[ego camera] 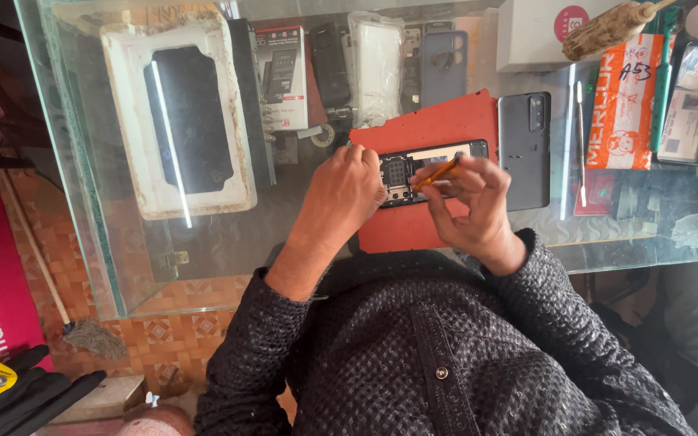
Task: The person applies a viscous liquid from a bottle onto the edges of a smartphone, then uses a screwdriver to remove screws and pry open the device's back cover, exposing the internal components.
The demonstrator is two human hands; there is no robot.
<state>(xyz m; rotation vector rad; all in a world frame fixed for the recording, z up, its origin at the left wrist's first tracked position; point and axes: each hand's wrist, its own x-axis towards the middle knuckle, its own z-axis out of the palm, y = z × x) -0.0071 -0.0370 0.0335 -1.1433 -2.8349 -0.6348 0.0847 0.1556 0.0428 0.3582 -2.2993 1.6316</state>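
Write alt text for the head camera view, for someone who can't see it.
A right hand works an orange tool into an opened phone, steadied by the left hand, on a red mat atop a glass counter. A dark back cover lies beside it.

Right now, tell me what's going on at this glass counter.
A person in a dark knitted top works on an opened phone lying on a red mat. The left hand steadies the phone's left end, while the right hand holds a thin orange tool with its tip over the exposed insides. A black back cover lies just right of the mat, beside a slim white tool.
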